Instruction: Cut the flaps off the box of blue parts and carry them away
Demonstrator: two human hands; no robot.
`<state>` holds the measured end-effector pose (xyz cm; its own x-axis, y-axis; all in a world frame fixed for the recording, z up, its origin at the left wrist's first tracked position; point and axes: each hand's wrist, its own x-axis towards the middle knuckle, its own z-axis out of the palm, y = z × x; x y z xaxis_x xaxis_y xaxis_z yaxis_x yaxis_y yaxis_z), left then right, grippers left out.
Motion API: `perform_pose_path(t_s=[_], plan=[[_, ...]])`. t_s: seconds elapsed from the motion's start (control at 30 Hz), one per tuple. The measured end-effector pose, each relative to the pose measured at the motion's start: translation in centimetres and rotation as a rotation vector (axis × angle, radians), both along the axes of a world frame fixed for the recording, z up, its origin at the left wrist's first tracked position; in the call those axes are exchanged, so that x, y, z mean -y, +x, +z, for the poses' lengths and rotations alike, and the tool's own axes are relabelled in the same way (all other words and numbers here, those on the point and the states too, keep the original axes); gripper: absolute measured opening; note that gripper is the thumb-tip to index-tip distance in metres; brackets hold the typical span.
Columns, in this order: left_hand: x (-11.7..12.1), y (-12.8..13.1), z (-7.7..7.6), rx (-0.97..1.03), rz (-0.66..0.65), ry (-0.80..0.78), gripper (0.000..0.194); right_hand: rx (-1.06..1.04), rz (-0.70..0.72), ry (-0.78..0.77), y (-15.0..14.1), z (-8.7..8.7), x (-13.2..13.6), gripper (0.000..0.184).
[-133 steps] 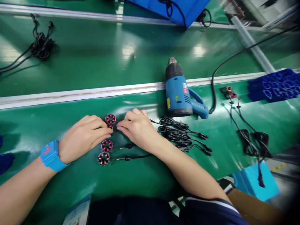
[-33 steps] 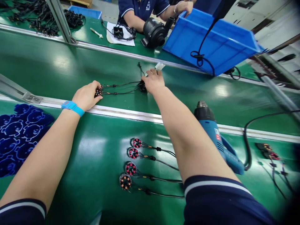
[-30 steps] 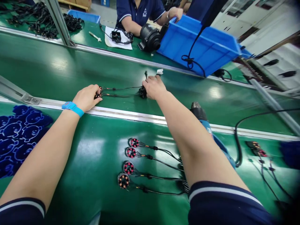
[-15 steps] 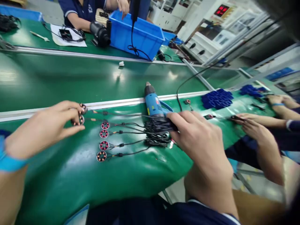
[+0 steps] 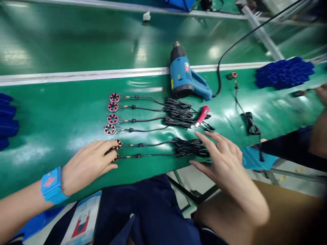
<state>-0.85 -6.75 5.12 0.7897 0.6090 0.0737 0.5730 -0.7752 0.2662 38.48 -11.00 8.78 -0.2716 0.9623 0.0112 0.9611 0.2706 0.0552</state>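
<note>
My left hand [image 5: 89, 163] grips two ring-shaped motor stators [image 5: 118, 144] with copper windings, its fingers partly covering them. Black cables lead from these stators to folded cable bundles [image 5: 187, 148] near the front edge of the bench. Just right of those bundles, my right hand [image 5: 222, 160] is open, thumb and fingers spread. Farther back lie several more stators [image 5: 112, 107], in a column with their cables pointing right. On top of their folded cables [image 5: 180, 112] rests a small red-handled tool [image 5: 203, 114] with a pale tip.
A blue heat gun [image 5: 182, 75] lies behind the cables, its cord trailing to the upper right. Blue mesh-like pieces [image 5: 284, 73] are heaped at the right, others [image 5: 7, 119] at the left edge. Another stator [image 5: 232, 75] lies right of the heat gun. Another person's hand [image 5: 322, 93] shows far right.
Both hands have brought two stators and their cables toward me, onto the front of the bench. My right hand has let go of the cable bundles. The view has tilted downward.
</note>
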Motion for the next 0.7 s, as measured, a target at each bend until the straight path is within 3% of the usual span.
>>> perform_pose_path(t_s=[0.1,0.17,0.23,0.33,0.43,0.7], plan=[[0.4,-0.2,-0.3,0.126,0.006,0.102,0.015,-0.339,0.133,-0.074,-3.0,1.0,0.0,0.039],[0.7,-0.3,-0.7,0.211,-0.016,0.153,0.014,-0.560,0.208,-0.066,-6.2,0.6,-0.9,0.020],[0.9,-0.4,-1.1,0.244,-0.069,0.164,0.017,-0.663,0.268,-0.048,-9.6,-0.5,-2.2,0.013],[0.9,-0.6,-1.4,0.238,-0.130,0.159,0.023,-0.625,0.313,-0.067,-13.2,-2.5,-4.2,0.014],[0.8,-0.8,-1.3,0.230,-0.140,0.169,0.027,-0.563,0.370,-0.141,-14.6,-3.6,-5.3,0.014],[0.7,-0.5,-1.1,0.234,-0.124,0.115,0.026,-0.547,0.462,-0.375,-15.0,-3.5,-5.8,0.016]])
